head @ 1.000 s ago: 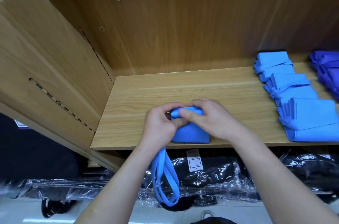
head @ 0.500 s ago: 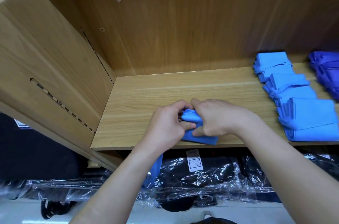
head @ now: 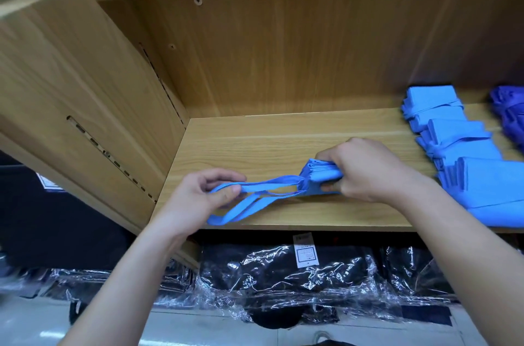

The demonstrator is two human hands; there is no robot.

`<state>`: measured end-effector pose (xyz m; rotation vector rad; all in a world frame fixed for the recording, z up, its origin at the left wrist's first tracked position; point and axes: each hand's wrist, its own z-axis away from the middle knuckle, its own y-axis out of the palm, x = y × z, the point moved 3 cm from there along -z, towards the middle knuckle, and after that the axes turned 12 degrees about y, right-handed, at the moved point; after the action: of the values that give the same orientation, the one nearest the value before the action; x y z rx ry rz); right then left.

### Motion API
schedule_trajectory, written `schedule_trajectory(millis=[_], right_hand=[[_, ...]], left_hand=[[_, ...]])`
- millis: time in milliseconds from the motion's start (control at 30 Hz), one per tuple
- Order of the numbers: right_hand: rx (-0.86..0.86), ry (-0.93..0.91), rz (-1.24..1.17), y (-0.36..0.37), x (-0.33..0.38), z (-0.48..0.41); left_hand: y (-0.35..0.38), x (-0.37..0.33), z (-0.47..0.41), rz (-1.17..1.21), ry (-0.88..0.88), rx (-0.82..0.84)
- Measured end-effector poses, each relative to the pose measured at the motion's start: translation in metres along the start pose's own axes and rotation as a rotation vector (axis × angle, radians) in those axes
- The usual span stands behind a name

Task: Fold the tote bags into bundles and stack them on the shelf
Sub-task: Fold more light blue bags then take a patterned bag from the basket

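A folded light-blue tote bag (head: 317, 175) lies on the wooden shelf (head: 255, 147) near its front edge. My right hand (head: 365, 170) is clamped around the folded body. My left hand (head: 209, 192) pinches the bag's straps (head: 269, 185), which are stretched out to the left over the shelf; their looped ends reach the front edge. Three finished light-blue bundles (head: 459, 144) lie in a row on the right side of the shelf, tied with their own straps.
Darker purple-blue bundles (head: 510, 113) sit at the far right. The shelf's side panel (head: 85, 107) rises on the left, the back panel behind. Below the shelf, black goods in clear plastic wrap (head: 283, 272) lie stacked.
The straps hung below the shelf edge before; my left hand has pulled them up and out to the left. My right hand has shifted right with the folded bag.
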<state>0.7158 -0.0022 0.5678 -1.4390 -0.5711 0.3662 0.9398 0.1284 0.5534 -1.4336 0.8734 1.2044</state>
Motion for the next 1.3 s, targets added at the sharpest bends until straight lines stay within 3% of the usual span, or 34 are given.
schedule_trajectory(millis=[67,233,333,400,467,567,667,800,900,1000,1100,1200,1300], right_hand=[[0.016,0.015,-0.018,0.003,-0.002,0.0],[0.099,0.055,-0.143,0.007,-0.004,-0.001],[0.145,0.049,-0.13,0.009,-0.006,-0.001],[0.173,0.052,-0.088,0.008,-0.009,-0.001],[0.188,0.054,-0.042,0.003,-0.011,0.001],[0.179,0.031,0.003,-0.005,-0.008,0.002],[0.175,0.003,0.019,-0.009,-0.003,0.002],[0.185,-0.002,0.028,-0.012,0.0,0.001],[0.207,0.022,0.012,-0.012,-0.005,0.002],[0.237,0.062,-0.031,-0.01,-0.014,0.002],[0.266,0.086,-0.137,-0.003,-0.02,-0.002],[0.296,0.086,-0.249,0.005,-0.017,-0.008],[0.341,0.064,-0.325,0.01,-0.007,-0.013]], left_hand=[[-0.006,0.0,0.001,0.118,0.006,-0.087],[-0.007,0.002,0.003,0.667,0.007,-0.223],[-0.006,0.005,0.004,0.683,0.034,-0.218],[-0.007,0.004,0.006,0.376,0.063,-0.131],[-0.009,0.002,0.007,-0.119,0.151,-0.047],[-0.005,-0.015,0.013,-0.667,0.538,-0.088],[0.022,-0.03,0.021,-0.959,0.877,0.112],[0.044,-0.01,0.017,-1.473,0.848,0.328],[0.036,-0.002,0.009,-1.564,0.761,0.397],[0.017,-0.003,0.006,-1.326,0.542,0.48],[0.006,-0.018,0.011,-0.556,0.285,0.632],[-0.001,-0.037,0.011,0.217,0.226,0.684],[0.004,-0.041,0.006,0.563,0.289,0.575]])
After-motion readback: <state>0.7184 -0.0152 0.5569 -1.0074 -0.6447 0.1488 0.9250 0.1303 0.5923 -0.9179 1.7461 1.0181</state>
